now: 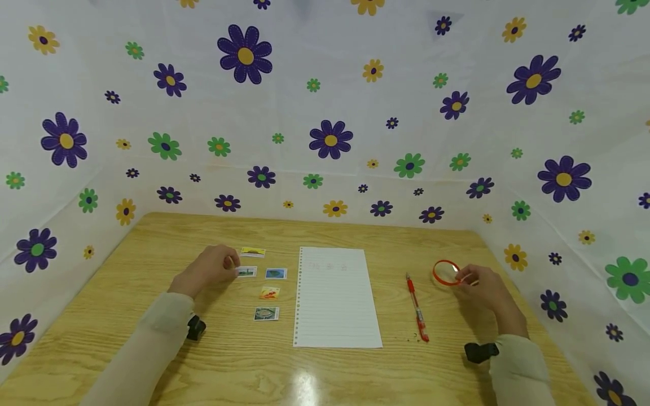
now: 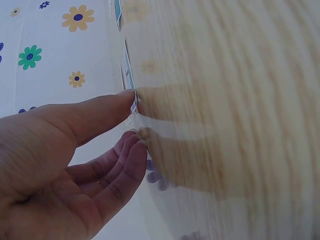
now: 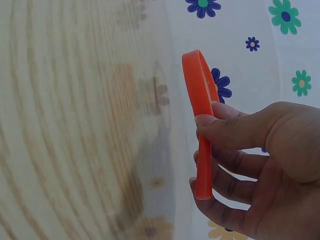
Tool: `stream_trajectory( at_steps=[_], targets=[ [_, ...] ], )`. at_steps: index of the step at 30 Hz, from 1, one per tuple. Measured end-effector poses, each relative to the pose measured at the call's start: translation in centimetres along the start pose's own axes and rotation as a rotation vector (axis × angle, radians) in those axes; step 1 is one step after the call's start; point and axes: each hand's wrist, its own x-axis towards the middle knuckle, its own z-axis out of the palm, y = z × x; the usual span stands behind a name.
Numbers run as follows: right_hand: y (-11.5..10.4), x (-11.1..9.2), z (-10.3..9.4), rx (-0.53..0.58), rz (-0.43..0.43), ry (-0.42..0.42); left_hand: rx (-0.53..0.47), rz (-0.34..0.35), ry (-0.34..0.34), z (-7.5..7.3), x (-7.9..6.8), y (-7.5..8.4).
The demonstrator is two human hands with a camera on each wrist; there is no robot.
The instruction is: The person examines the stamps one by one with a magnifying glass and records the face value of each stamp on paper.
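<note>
My right fingers (image 3: pixel 232 185) pinch the orange-red magnifying glass (image 3: pixel 196 95) near the joining of ring and handle. My left fingers (image 2: pixel 127 170) are slightly bent, apart from the thumb (image 2: pixel 105 112), which touches the postage stamp (image 1: pixel 249 272) just beyond its tip, on the tabletop (image 1: pixel 228 361). I think thin paper needs a light touch at the edge, without bending.

Left forearm (image 1: pixel 147 344) and right forearm (image 1: pixel 520 369), sleeved, extend forward; left hand (image 1: pixel 207 269) low, thumb parted from bent fingers; right hand (image 1: pixel 482 286) gripping between thumb and curled fingers.
</note>
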Motion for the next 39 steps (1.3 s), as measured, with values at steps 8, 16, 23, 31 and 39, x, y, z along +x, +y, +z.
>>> stream_trajectory(
  at_steps=[8, 16, 23, 31, 39],
  targets=[
    [0.3, -0.1, -0.1, -0.003, 0.093, -0.041, 0.001, 0.005, -0.002, 0.1, 0.1, -0.1],
    [1.4, 0.1, 0.3, -0.002, 0.108, -0.053, 0.003, 0.006, 0.002, 0.0, -0.1, 0.1],
    [1.6, 0.1, 0.5, -0.006, 0.092, -0.054, 0.003, 0.006, 0.005, 0.0, -0.1, 0.1],
    [1.7, 0.3, 0.6, 0.006, 0.116, -0.079, -0.007, -0.002, 0.001, -0.1, -0.2, 0.2],
    [1.5, 0.4, 0.5, -0.017, 0.133, -0.089, 0.0, 0.001, 0.004, 0.0, 0.2, -0.1]
  ],
)
